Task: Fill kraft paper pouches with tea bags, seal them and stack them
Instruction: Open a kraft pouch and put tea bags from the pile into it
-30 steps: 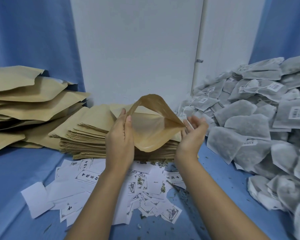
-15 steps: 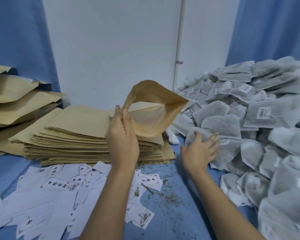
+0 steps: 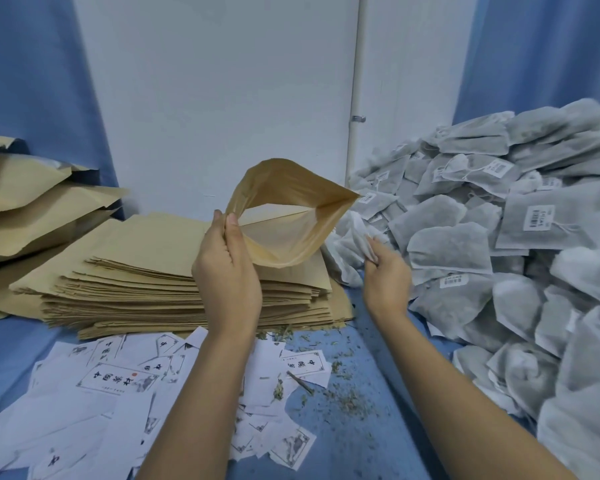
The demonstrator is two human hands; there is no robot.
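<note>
My left hand pinches the left edge of a kraft paper pouch, held up with its mouth spread open toward me. My right hand sits just right of the pouch and pinches a white tea bag at the near edge of a big heap of tea bags. A thick stack of flat kraft pouches lies under and behind my left hand.
Bulkier kraft pouches are piled at the far left. Several white printed labels and loose tea crumbs litter the blue table in front of me. A white wall and blue curtains stand behind.
My right hand has let go of the pouch's right edge, reached to the tea bag heap and taken hold of a tea bag. My left hand keeps the pouch raised and open.
</note>
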